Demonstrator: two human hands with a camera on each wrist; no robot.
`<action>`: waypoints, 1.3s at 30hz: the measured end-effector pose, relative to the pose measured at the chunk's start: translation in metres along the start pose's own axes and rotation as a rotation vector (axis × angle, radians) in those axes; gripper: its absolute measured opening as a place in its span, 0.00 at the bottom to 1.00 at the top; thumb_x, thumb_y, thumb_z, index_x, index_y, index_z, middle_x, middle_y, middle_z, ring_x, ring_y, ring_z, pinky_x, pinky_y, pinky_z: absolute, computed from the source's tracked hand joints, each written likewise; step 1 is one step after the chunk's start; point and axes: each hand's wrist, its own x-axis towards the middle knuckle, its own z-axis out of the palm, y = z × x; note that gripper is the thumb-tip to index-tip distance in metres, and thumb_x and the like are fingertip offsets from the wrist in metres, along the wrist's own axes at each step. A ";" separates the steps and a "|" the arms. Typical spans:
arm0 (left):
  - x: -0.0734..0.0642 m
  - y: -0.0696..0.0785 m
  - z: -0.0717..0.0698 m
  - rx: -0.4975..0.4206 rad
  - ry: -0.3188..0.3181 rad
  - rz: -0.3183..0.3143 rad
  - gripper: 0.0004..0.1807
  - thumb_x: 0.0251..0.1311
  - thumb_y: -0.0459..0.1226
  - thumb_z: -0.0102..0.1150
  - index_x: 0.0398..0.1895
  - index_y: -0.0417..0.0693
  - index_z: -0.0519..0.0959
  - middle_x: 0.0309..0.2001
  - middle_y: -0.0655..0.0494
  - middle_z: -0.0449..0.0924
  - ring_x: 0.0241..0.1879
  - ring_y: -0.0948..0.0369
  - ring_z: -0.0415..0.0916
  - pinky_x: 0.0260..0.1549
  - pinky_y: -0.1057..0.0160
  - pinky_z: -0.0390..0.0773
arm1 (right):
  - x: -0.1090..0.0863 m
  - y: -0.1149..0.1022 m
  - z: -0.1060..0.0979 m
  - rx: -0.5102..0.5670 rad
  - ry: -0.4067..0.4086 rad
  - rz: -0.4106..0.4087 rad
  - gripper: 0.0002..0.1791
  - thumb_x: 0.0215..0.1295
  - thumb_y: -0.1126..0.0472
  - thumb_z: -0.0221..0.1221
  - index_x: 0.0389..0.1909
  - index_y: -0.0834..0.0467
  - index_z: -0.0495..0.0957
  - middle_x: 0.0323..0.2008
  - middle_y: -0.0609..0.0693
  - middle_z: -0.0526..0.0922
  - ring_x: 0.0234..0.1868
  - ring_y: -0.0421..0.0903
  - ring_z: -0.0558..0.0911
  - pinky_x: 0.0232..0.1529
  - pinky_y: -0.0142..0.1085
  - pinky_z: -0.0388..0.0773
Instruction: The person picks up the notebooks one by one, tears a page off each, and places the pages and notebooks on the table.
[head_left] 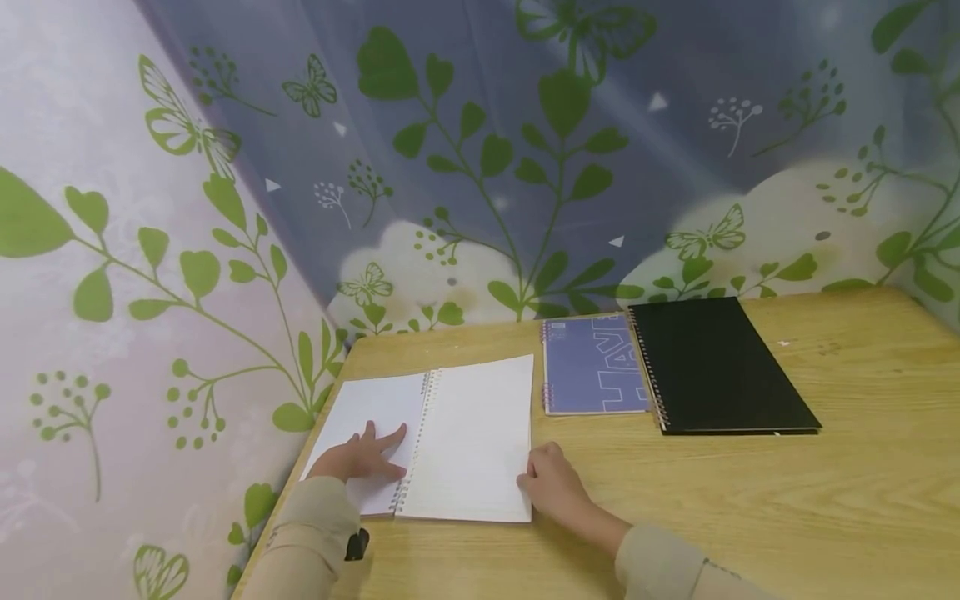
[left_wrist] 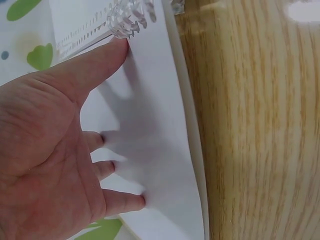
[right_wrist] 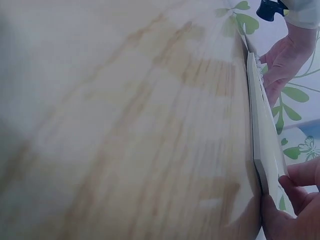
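Observation:
An open spiral notebook (head_left: 476, 442) lies on the table with white pages on both sides of its ring binding (head_left: 417, 442). My left hand (head_left: 363, 457) rests with spread fingers on the left page (head_left: 390, 400); in the left wrist view its thumb (left_wrist: 102, 60) reaches the rings, and the other fingertips press the paper. At the right page's outer edge, my right hand (head_left: 555, 483) has curled fingers. The right wrist view shows that hand (right_wrist: 295, 212) pinching a page edge (right_wrist: 272, 165) between thumb and fingers, near the notebook's corner.
Behind and right of the open notebook lie a closed purple spiral notebook (head_left: 585, 367) and a larger black spiral notebook (head_left: 720, 367), side by side. A patterned curtain (head_left: 465, 167) borders the wooden table (head_left: 750, 517) at the back and left.

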 end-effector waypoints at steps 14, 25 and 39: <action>0.004 0.001 0.001 0.017 -0.012 -0.013 0.44 0.55 0.54 0.57 0.72 0.59 0.48 0.69 0.28 0.30 0.66 0.28 0.34 0.59 0.29 0.40 | -0.002 -0.002 0.002 -0.046 0.027 -0.010 0.11 0.53 0.68 0.55 0.16 0.59 0.64 0.41 0.62 0.73 0.30 0.47 0.71 0.28 0.34 0.69; -0.002 0.005 -0.001 -0.032 -0.019 -0.029 0.45 0.54 0.52 0.59 0.72 0.58 0.48 0.69 0.28 0.28 0.66 0.28 0.32 0.60 0.29 0.38 | -0.004 -0.001 0.004 -0.074 0.036 -0.021 0.12 0.53 0.68 0.55 0.15 0.59 0.65 0.42 0.62 0.74 0.34 0.49 0.73 0.34 0.39 0.72; -0.001 0.004 0.000 -0.064 -0.029 -0.033 0.45 0.54 0.52 0.59 0.72 0.58 0.47 0.69 0.30 0.26 0.66 0.29 0.29 0.60 0.30 0.35 | -0.009 -0.003 0.002 -0.064 0.004 -0.023 0.11 0.54 0.68 0.54 0.15 0.60 0.66 0.46 0.64 0.73 0.44 0.59 0.75 0.47 0.50 0.74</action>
